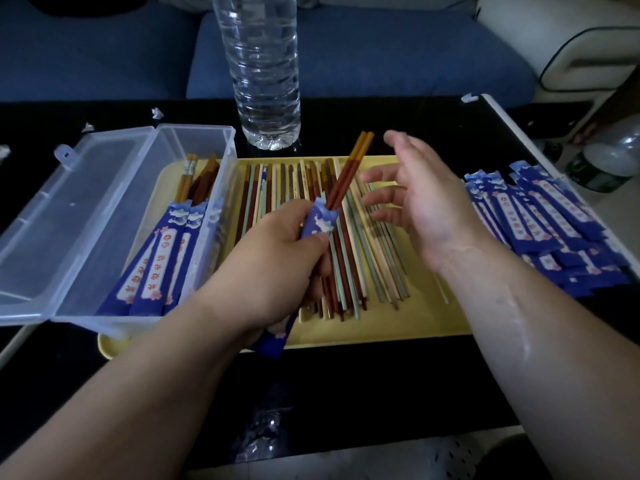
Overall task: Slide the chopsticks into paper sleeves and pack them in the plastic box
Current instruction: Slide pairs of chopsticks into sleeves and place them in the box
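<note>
My left hand [277, 251] grips a blue paper sleeve [318, 220] with a pair of red-brown chopsticks [349, 171] standing out of its top, tilted up to the right. Beside that pair my right hand [412, 199] hovers with spread fingers and holds nothing. Below both hands, several loose chopsticks [367, 237] in brown, green and cream lie on a yellow tray [398, 323]. At the left the clear plastic box [214, 168] stands with its lid swung open, and sleeved pairs [162, 254] lie inside it.
A stack of empty blue sleeves [540, 216] lies to the right of the tray. A clear water bottle [263, 74] stands behind the tray, and another bottle [609, 157] sits at the far right. Bits of torn paper [157, 113] dot the black table.
</note>
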